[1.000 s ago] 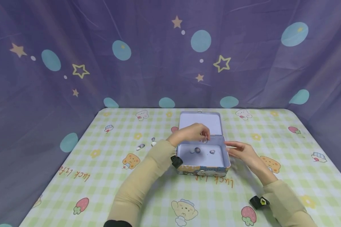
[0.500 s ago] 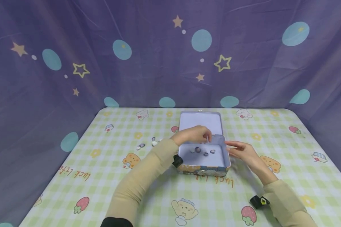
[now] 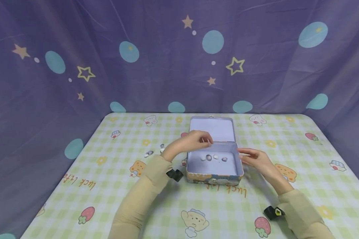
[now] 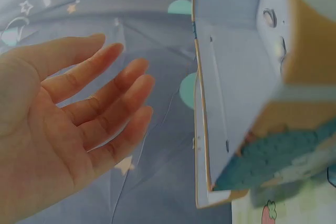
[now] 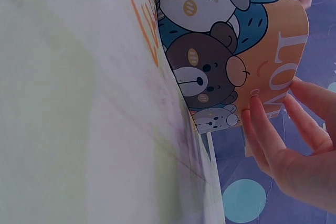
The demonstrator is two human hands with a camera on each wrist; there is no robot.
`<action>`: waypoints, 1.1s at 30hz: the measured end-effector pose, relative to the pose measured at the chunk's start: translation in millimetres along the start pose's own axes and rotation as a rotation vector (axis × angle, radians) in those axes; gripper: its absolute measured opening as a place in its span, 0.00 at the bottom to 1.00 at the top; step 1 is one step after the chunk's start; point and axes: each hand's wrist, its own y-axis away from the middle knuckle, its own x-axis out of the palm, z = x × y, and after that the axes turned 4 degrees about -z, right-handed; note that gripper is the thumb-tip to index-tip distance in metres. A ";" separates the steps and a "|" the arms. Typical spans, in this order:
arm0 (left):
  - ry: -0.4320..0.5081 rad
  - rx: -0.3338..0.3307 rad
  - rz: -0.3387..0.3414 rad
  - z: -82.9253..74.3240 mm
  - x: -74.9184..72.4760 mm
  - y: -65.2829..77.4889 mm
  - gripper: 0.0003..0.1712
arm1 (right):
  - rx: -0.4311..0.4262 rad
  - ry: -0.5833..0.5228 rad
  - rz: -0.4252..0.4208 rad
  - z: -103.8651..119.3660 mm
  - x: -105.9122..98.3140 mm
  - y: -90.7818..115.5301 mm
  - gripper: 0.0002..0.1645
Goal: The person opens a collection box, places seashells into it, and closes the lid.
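An open tin box (image 3: pixel 213 170) with bears printed on its side stands mid-table, its lid (image 3: pixel 211 128) tilted back. Several small seashells (image 3: pixel 208 157) lie in a loose row on its floor. Above the box's left back edge hovers my left hand (image 3: pixel 194 141), holding nothing. The left wrist view has that hand (image 4: pixel 89 103) with fingers spread and slightly bent, beside the box (image 4: pixel 226 77). My right hand (image 3: pixel 258 162) rests its fingertips against the box's right side. In the right wrist view its extended fingers (image 5: pixel 268 135) touch the printed wall (image 5: pixel 220 61).
More small shells (image 3: pixel 150 152) lie on the checked tablecloth (image 3: pixel 227 215) left of the box, partly hidden by the left forearm. A purple curtain (image 3: pixel 167 79) hangs behind the table. Dark wrist cameras (image 3: pixel 175 175) sit on both wrists.
My left hand has let go of a shell, which now lies among the others in the box, and has drawn back to the left. The right hand stays at the box's side.
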 end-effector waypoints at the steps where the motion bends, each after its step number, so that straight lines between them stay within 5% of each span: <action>1: 0.010 -0.004 -0.014 1.3 -0.5 3.2 0.08 | 0.000 -0.007 -0.004 -0.6 -0.1 -0.2 0.33; 12: 0.047 0.019 -0.193 18.5 -6.3 31.2 0.10 | 0.015 -0.087 -0.005 -35.5 -8.3 -15.9 0.35; 21: 0.092 -0.041 -0.307 40.4 -13.6 53.4 0.09 | -0.008 -0.074 -0.002 -20.1 -5.2 -7.9 0.28; 33: 0.107 -0.143 -0.394 72.3 -23.1 82.9 0.09 | 0.017 -0.039 -0.003 3.5 1.5 1.5 0.32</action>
